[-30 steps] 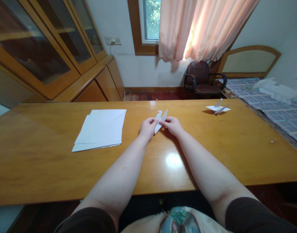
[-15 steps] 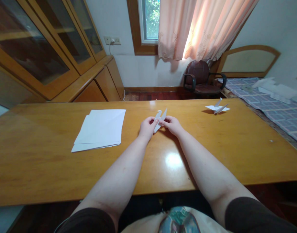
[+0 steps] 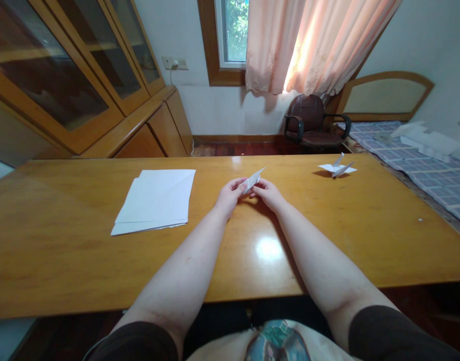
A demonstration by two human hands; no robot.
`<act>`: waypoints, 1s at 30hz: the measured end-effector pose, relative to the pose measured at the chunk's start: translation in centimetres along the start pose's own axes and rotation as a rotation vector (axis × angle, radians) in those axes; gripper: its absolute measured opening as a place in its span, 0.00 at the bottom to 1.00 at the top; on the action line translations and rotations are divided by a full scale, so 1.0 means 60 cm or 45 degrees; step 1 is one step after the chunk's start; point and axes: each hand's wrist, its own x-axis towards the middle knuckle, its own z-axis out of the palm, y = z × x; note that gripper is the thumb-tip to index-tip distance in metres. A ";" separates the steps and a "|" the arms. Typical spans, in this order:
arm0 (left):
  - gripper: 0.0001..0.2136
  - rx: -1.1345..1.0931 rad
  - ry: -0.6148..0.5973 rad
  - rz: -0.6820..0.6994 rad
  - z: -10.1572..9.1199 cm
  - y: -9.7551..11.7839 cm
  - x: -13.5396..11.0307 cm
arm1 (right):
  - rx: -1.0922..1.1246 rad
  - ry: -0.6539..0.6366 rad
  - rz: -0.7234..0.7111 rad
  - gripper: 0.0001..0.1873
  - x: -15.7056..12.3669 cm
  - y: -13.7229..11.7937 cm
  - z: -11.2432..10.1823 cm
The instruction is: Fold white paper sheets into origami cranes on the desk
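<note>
Above the middle of the wooden table (image 3: 230,271), a folded white paper crane (image 3: 253,180) is held between both hands. My left hand (image 3: 230,194) is closed on its near left side, thumb on top. On the other side my right hand (image 3: 268,193) pinches it, with the fingertips partly hidden by the paper. The crane is tilted, one pointed end up and to the right. A second paper crane (image 3: 338,169) with spread wings stands at the far right of the table. Left of my hands lies a stack of white paper sheets (image 3: 155,198).
A brown armchair (image 3: 307,118) stands beyond the table's far edge, below a pink curtain (image 3: 275,45). Wooden cabinets with glass doors (image 3: 109,65) line the left wall. On the right is a bed (image 3: 414,155) with white items on it.
The crane in my hands has been turned and tilted, so its head-like folded tip no longer shows. My hands have shifted only slightly; the paper stack and other crane stay put.
</note>
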 end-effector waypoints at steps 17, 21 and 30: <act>0.16 0.131 -0.042 -0.122 0.006 -0.007 -0.001 | -0.364 0.255 0.029 0.18 0.004 0.007 0.001; 0.21 0.008 0.037 -0.215 0.008 -0.006 -0.003 | -0.268 0.307 0.048 0.16 0.002 -0.001 0.002; 0.10 0.614 0.188 0.087 0.001 0.006 -0.008 | -0.316 0.320 0.119 0.16 0.002 -0.001 -0.002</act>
